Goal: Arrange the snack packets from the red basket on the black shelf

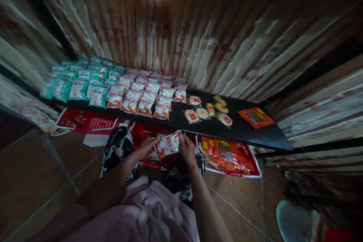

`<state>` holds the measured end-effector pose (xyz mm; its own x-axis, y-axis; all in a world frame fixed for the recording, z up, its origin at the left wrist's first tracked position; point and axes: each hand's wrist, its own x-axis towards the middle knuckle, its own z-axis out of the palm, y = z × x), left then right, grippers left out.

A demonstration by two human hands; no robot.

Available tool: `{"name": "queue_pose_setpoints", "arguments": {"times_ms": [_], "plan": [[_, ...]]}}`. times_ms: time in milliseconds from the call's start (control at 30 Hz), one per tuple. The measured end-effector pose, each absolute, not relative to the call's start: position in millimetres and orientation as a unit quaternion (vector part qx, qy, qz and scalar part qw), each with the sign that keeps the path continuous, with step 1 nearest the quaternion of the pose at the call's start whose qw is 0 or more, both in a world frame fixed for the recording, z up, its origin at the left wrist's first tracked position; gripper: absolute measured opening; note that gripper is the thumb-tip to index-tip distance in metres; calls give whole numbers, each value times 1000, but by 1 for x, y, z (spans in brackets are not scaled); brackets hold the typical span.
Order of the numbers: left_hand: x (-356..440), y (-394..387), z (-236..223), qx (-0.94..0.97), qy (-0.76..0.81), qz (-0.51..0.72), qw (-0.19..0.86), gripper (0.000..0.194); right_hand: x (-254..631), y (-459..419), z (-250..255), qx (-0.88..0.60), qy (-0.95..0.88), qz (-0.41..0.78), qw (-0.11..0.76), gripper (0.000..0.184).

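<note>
Over the middle red basket (138, 132), I hold a white and red snack bag (168, 145) between my two hands. My left hand (149, 146) is closed on the bag's left edge. At the upper right corner, my right hand (187, 149) pinches it between thumb and fingers. Another snack bag (152, 154) with a striped edge shows just below my left hand; whether it lies in the basket or is held too, I cannot tell. Rows of similar striped-edge snack bags (146, 104) stand on the black shelf (181, 115) ahead of my hands.
Green snack bags (78, 89) fill the shelf's left end. Round wrapped crackers (202, 113), small yellow packets (220, 107) and an orange packet (256, 117) lie rightward. A left red basket (103, 123) and a right basket (256, 164) with orange packets (229, 155) sit below.
</note>
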<state>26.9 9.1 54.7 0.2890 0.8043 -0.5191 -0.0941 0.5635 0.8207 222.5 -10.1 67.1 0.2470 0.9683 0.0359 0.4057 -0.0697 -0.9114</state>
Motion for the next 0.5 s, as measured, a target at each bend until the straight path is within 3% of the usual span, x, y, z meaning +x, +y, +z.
{"name": "queue_pose_setpoints", "arguments": {"times_ms": [133, 500], "plan": [[30, -1, 42, 347, 525, 316, 710, 70, 229, -1, 78, -648, -551, 320, 417, 44], [12, 12, 44, 411, 471, 296, 722, 48, 233, 20, 89, -571, -646, 383, 331, 45]]}}
